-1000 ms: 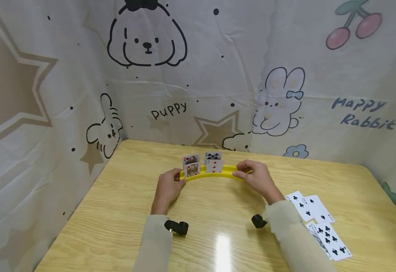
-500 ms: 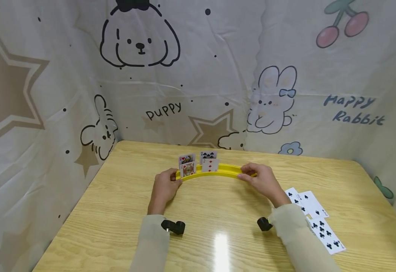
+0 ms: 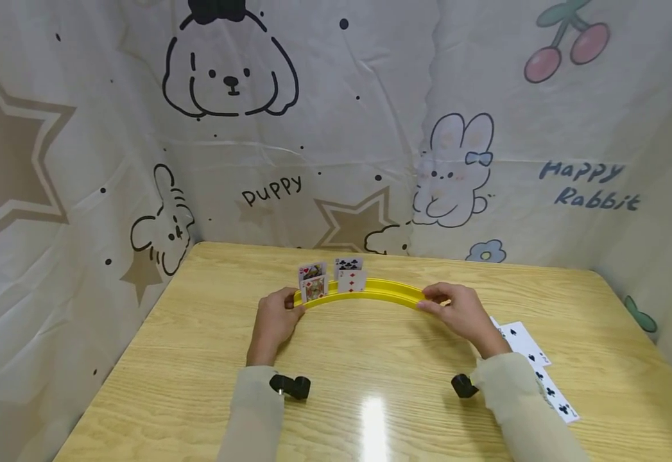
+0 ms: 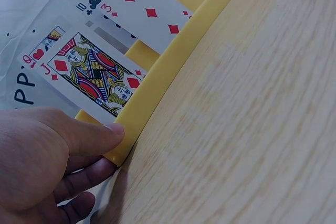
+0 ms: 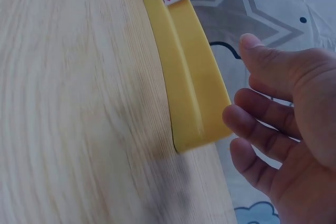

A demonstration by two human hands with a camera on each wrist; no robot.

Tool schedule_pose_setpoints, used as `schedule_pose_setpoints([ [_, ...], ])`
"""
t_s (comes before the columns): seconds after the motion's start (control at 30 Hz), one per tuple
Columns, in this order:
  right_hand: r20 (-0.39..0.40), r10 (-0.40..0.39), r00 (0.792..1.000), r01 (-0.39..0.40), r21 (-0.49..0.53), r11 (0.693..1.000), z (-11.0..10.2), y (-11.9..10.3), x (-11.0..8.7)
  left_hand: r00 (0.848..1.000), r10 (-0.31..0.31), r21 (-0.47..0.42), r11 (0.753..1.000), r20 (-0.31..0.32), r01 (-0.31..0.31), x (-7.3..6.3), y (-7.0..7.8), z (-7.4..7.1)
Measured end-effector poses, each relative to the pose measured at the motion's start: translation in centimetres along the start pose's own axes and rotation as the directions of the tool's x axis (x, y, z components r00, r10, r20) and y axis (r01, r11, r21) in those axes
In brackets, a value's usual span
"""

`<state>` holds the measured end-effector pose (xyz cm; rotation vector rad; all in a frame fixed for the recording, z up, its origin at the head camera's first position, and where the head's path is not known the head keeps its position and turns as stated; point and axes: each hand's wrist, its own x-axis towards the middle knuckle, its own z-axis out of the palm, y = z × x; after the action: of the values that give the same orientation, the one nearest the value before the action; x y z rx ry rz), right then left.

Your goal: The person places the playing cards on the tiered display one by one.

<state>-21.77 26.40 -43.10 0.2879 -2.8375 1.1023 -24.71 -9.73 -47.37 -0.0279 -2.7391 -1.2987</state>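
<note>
A curved yellow playing-card holder point(image 3: 390, 289) stands on the table, bowed away from me. My left hand point(image 3: 274, 321) pinches its left end, thumb on the front wall and fingers at the back, as the left wrist view shows. At the right end, my right hand point(image 3: 461, 314) has thumb and fingers spread; in the right wrist view its fingertips point(image 5: 233, 116) lie right beside the holder's end. Upright in the front slot are the jack of diamonds point(image 4: 94, 72) and three of diamonds point(image 4: 142, 11). Behind them stand the queen of hearts point(image 4: 51, 40) and ten of clubs point(image 4: 93, 3).
Several loose cards point(image 3: 525, 340) lie face up on the wooden table point(image 3: 359, 359) at the right, partly hidden by my right forearm. A printed cloth point(image 3: 336, 147) hangs along the table's back and left edges. Small black cameras point(image 3: 292, 386) sit on both wrists.
The right hand has moved right, off the holder's right end, and its fingers have loosened. The left hand keeps its pinch. The whole head view has shifted slightly.
</note>
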Motion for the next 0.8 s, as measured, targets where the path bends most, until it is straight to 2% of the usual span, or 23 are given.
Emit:
schedule_pose_setpoints([
  [0.37, 0.012, 0.010, 1.000, -0.009, -0.063, 0.998, -2.1, 1.1, -1.0, 1.000, 0.009, 0.003, 1.000, -0.004, -0.009, -0.1, 0.2, -0.1],
  [0.8, 0.023, 0.084, 0.996, -0.081, -0.118, 0.990, -4.4, 3.3, -2.8, 1.000, 0.002, 0.001, 1.000, 0.008, -0.002, 0.1, -0.1, 0.0],
])
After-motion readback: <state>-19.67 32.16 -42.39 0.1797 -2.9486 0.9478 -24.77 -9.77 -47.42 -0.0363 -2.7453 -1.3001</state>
